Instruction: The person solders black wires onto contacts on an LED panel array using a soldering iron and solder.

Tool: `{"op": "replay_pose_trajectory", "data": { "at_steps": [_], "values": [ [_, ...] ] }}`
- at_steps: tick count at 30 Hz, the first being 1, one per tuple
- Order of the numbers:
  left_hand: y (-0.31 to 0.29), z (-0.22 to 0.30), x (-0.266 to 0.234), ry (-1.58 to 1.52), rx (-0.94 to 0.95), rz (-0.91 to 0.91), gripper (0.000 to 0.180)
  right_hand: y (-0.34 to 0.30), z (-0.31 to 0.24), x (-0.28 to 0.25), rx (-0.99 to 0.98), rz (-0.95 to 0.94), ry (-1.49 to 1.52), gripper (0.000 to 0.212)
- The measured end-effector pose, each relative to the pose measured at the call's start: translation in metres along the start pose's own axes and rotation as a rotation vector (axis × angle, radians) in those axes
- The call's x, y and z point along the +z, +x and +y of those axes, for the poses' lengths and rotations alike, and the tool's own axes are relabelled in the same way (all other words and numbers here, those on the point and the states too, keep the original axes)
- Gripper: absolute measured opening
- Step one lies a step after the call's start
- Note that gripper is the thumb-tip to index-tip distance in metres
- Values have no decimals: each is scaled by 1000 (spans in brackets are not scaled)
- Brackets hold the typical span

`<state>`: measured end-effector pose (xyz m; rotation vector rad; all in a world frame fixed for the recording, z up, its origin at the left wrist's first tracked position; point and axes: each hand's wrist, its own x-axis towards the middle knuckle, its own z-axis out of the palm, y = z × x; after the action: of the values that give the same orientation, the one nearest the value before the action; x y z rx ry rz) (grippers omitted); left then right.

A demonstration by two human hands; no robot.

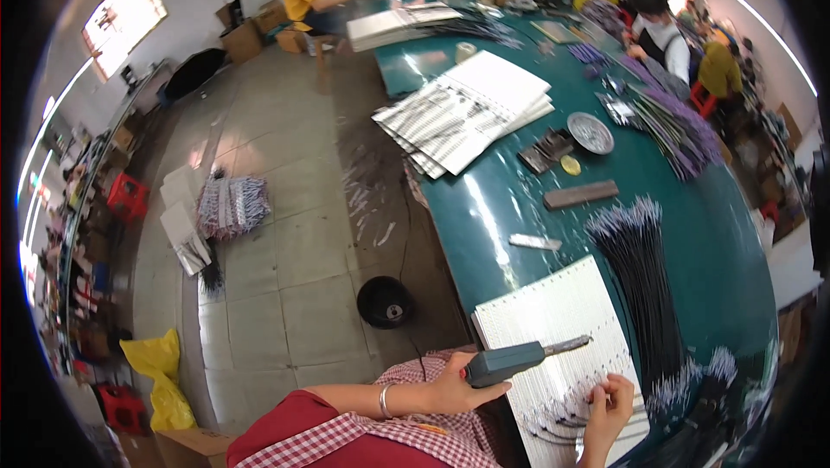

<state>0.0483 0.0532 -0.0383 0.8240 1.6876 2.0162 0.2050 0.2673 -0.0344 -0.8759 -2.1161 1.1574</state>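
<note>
My left hand [462, 384] is closed around a grey-green, boxy hand tool [506, 364] with a long metal tip, like a soldering gun. Its tip reaches over a white perforated board [553, 304] lying on top of a stack at the table's near edge. Low over that same board, my right hand [609, 403] has its fingers curled in a pinch; whatever they hold is too small to make out. Several thin black leads [553, 423] with pale ends lie across the board beside it. Just right of the board spreads a large bundle of black leads [644, 295] with whitish tips.
The green table [709, 252] also bears a grey bar [581, 195], a metal bowl [590, 133], more white boards [493, 92] and purple bundles [683, 122]. A black basin [386, 302] stands on the floor at left. Other people sit at the far end.
</note>
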Motion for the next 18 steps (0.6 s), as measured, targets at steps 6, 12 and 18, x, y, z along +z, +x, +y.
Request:
{"op": "replay_pose_trajectory", "data": {
  "at_steps": [6, 12, 18],
  "values": [
    [-4, -1, -18, 194, -276, -195, 29, 12, -24, 13, -59, 40, -116, 9],
    [16, 5, -8, 58, -295, -122, 28, 19, -20, 16, 19, 130, -91, 8],
    [8, -2, -1, 20, -420, -150, 26, 9, -10, 13, 41, 114, -138, 7]
  ]
}}
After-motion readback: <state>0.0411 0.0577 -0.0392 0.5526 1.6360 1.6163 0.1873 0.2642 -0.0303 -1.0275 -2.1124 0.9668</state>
